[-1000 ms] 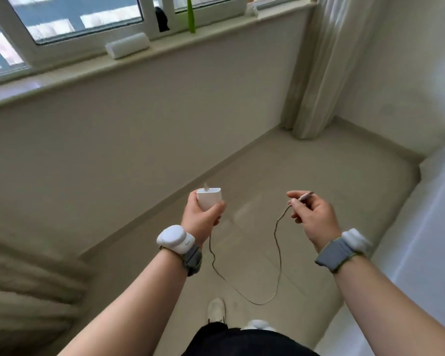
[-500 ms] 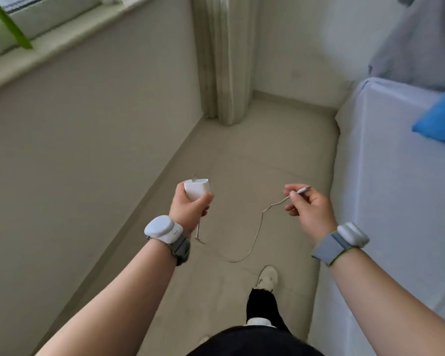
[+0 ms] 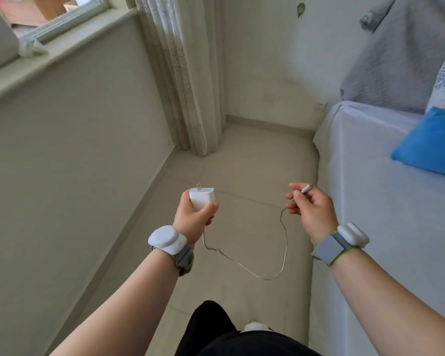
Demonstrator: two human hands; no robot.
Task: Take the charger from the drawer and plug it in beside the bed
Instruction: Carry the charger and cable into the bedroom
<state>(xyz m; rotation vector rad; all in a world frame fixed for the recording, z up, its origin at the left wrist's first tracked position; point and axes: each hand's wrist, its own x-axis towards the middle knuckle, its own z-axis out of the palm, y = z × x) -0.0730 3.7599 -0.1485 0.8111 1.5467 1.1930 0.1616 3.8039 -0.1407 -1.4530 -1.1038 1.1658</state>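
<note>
My left hand (image 3: 193,220) grips a white charger block (image 3: 201,198), with its metal prongs pointing up and away from me. A thin cable (image 3: 280,255) hangs from the block in a loop and rises to my right hand (image 3: 312,211), which pinches the cable's white connector end (image 3: 306,188). Both hands are held out over the floor strip between the window wall and the bed (image 3: 385,191). A white wall socket (image 3: 321,106) shows on the far wall just above the bed's corner. Another pale wall plate (image 3: 269,96) sits left of it.
A pale curtain (image 3: 188,80) hangs in the far left corner. The window sill (image 3: 49,60) runs along the left wall. On the bed lie a blue pillow (image 3: 432,145) and a grey blanket (image 3: 396,55). My dark trouser leg and a white shoe (image 3: 254,326) are below.
The view has swung right from the window wall toward the bed and far wall. Both hands keep their hold on the charger and cable, held much the same.
</note>
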